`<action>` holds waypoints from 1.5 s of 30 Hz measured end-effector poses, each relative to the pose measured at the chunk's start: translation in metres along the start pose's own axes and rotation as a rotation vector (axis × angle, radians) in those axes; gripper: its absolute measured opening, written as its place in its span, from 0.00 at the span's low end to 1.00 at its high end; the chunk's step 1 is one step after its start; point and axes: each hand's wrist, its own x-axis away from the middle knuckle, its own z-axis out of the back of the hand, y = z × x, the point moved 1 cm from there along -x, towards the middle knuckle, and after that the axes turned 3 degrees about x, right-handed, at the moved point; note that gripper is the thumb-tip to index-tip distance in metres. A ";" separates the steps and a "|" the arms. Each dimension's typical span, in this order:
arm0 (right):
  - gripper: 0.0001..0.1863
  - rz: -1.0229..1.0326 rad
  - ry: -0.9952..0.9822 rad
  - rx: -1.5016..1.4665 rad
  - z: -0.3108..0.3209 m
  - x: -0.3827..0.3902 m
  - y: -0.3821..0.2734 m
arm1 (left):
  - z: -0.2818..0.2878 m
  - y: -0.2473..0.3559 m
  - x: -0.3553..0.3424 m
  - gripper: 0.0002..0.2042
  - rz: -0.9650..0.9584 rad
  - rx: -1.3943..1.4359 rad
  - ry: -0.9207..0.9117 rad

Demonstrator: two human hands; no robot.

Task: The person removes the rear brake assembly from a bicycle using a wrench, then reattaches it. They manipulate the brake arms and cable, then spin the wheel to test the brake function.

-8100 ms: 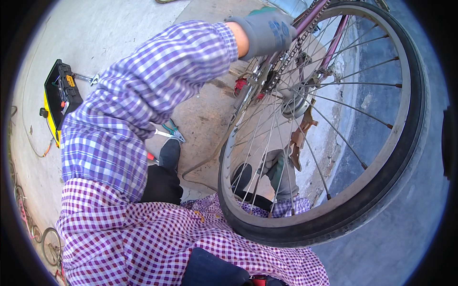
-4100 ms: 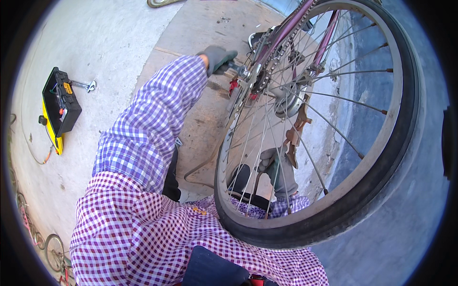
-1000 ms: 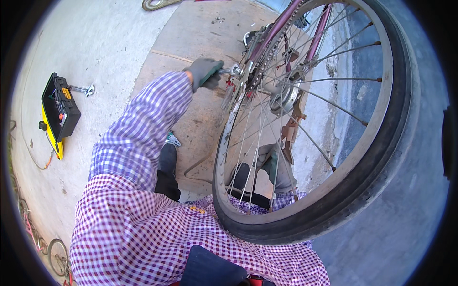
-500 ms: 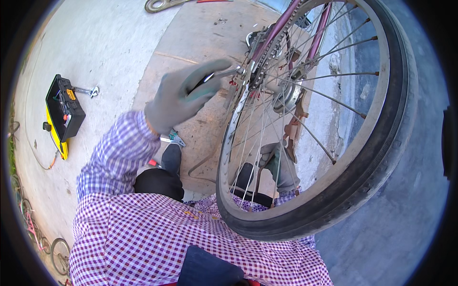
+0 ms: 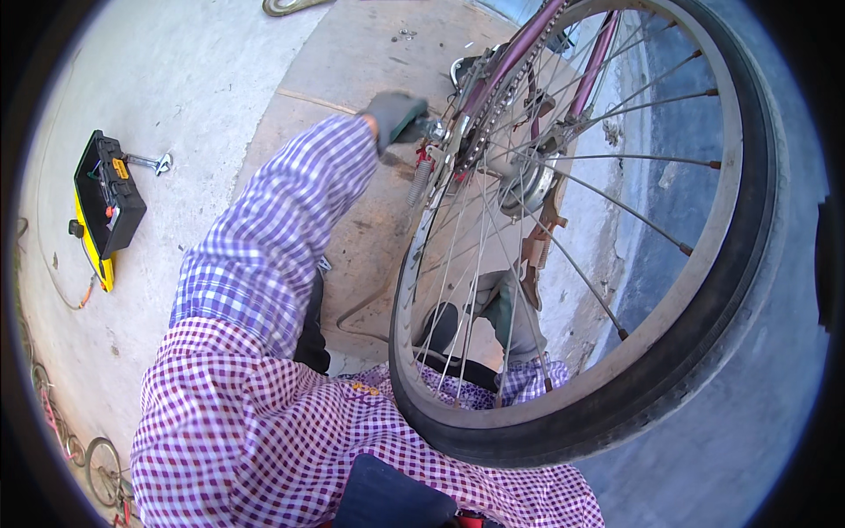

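My left hand [image 5: 393, 119], in a grey glove, is closed on a wrench [image 5: 435, 129] at the axle end of the upturned bicycle wheel [image 5: 636, 400], beside the chain [image 5: 511, 106] and purple frame [image 5: 519, 46]. A spring [image 5: 419, 182] hangs just below it. Behind the lower spokes, my right hand [image 5: 503, 312], also gloved, has curled fingers around something I cannot make out, close to a rusty brown metal part [image 5: 539, 251].
An open black-and-yellow toolbox [image 5: 110, 189] lies on the concrete at the left, with an adjustable wrench [image 5: 150, 161] beside it. Other bicycles [image 5: 104, 472] lie at the lower left. A blue-grey surface [image 5: 722, 396] runs along the right side.
My left hand has moved up and away from me since half a second ago, back to about where it was a second ago. The wheel has shifted slightly in view.
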 end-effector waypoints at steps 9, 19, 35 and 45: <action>0.34 0.102 -0.029 0.029 0.034 -0.015 -0.002 | -0.003 -0.006 0.186 0.21 -0.066 0.121 0.041; 0.33 0.050 -0.086 0.012 0.021 -0.008 -0.006 | 0.015 0.105 0.135 0.18 -0.940 -0.368 0.166; 0.34 0.105 -0.058 -0.020 0.012 -0.005 -0.006 | -0.001 -0.041 0.069 0.33 0.110 0.109 0.030; 0.32 0.025 -0.097 0.025 0.036 -0.021 -0.006 | 0.010 0.039 0.196 0.14 -0.601 -0.216 0.096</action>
